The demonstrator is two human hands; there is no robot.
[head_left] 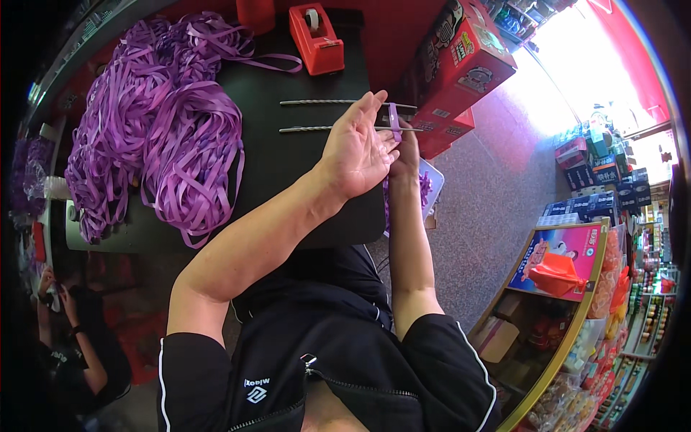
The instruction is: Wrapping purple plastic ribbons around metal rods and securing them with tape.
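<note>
Two thin metal rods (pixel 317 103) stick out side by side over the black table (pixel 288 173). A short purple ribbon strip (pixel 394 121) is looped across the rods near their right ends. My left hand (pixel 356 147) is spread flat with the palm up, its fingertips reaching the rods and the strip. My right hand (pixel 407 153) sits just behind it, mostly hidden, with fingers closed on the ribbon strip below the rods. More purple ribbon (pixel 425 189) hangs under that hand.
A big heap of purple ribbon (pixel 158 122) covers the table's left half. A red tape dispenser (pixel 315 39) stands at the back. Red cartons (pixel 461 65) are stacked right of the table, a snack display shelf (pixel 568 288) lower right. Another person (pixel 79 331) crouches lower left.
</note>
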